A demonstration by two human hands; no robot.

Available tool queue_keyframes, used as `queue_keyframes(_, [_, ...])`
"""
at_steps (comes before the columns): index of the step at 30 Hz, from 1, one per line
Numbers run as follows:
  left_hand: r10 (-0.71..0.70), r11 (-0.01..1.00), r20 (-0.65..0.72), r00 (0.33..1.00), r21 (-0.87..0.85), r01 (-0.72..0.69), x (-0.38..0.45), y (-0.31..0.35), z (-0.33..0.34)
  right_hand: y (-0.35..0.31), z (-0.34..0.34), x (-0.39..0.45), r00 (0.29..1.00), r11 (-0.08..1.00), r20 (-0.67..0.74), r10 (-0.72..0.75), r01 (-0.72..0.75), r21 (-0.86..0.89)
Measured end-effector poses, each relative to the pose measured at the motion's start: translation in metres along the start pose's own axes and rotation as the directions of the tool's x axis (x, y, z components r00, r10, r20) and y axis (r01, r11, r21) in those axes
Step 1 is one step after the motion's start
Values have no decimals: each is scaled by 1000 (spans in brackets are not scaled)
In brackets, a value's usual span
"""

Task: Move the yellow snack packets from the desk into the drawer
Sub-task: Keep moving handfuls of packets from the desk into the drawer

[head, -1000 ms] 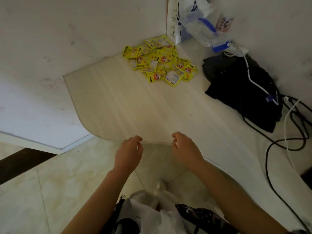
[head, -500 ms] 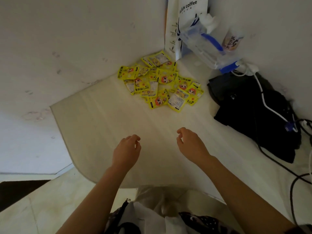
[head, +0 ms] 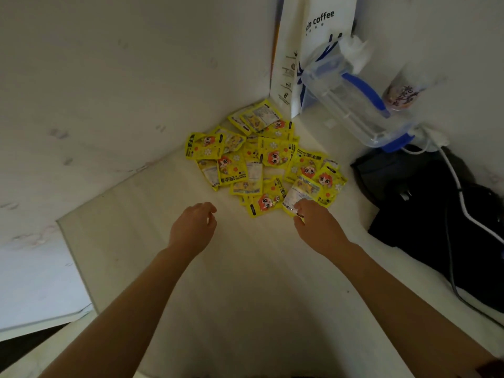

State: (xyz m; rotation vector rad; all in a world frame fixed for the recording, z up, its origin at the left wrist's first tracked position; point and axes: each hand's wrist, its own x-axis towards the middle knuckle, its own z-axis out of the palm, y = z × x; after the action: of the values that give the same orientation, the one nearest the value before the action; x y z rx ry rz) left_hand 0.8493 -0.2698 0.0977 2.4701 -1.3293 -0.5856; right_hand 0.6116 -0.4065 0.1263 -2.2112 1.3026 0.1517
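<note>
Here, pale desk [head: 245,296], white corner walls [head: 109,77]

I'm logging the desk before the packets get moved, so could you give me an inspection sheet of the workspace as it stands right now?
Surface: pale wood-grain desk set in a corner, bare in front.
Job's things: pile of yellow snack packets overlapping in the corner; no drawer in view.
Clutter: white coffee paper bag upright at the wall, clear plastic container with blue trim tilted beside it, printed cup, black bag on the right.
Hands: left hand loosely curled above the desk, empty; right hand touching the nearest packet's edge, grip unclear.
Cables: white cable and black cable run over the black bag.
Surroundings: scuffed white walls; floor at lower left.
</note>
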Motion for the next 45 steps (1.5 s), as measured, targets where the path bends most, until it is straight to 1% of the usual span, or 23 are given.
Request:
queue_keyframes(4, [-15, 1000, 18, 1000, 17, 15, 42, 4, -6, 1, -6, 29, 998, 986, -1, -61, 60, -153])
queue_keyframes(7, [-19, 998, 31, 999, 56, 18, 73, 9, -11, 4, -8, 47, 994, 964, 29, -103, 107, -244])
queue_keyframes(10, [7, 998, 10, 1000, 69, -8, 105, 9, -14, 9, -10, 62, 985, 932, 64, -162, 174, -318])
queue_keyframes(16, [25, 992, 7, 1000, 122, -25, 160, 2, -20, 25, -6, 83, 950, 875, 120, -289, 313, -369])
queue_keyframes(18, [19, 994, 55, 998, 106, -25, 176, -2, -21, 33, 2, 93, 944, 854, 138, -300, 330, -401])
queue_keyframes(20, [-2, 995, 116, 993, 100, -10, 192, -3, -22, 38, 7, 103, 942, 820, 187, -280, 335, -464])
queue_keyframes(22, [-5, 991, 136, 991, 135, -13, 197, 0, -24, 38, 10, 107, 945, 802, 202, -256, 325, -502])
queue_keyframes(25, [14, 984, 121, 993, 176, -36, 194, 4, -20, 34, 10, 107, 956, 798, 175, -236, 293, -526])
queue_keyframes(29, [-2, 984, 163, 987, 174, -27, 178, -8, -14, 28, 6, 102, 972, 802, 113, -208, 236, -548])
queue_keyframes(32, [-82, 988, 184, 979, 144, 55, 163, -21, -12, 29, 5, 102, 974, 777, 135, -183, 227, -587])
queue_keyframes(37, [-223, 968, 68, 972, 132, 213, 131, -19, -19, 28, 7, 90, 986, 806, 20, -167, 148, -573])
queue_keyframes(40, [-276, 951, 49, 960, 156, 266, 115, -18, -20, 30, 11, 79, 978, 829, -39, -204, 151, -538])
queue_keyframes(42, [-322, 943, 73, 944, 117, 313, 106, -20, -21, 33, 14, 72, 977, 842, -35, -212, 164, -513])
queue_keyframes(45, [-362, 932, 93, 928, 38, 360, 93, -25, -22, 32, 17, 61, 977, 861, 43, -209, 205, -465])
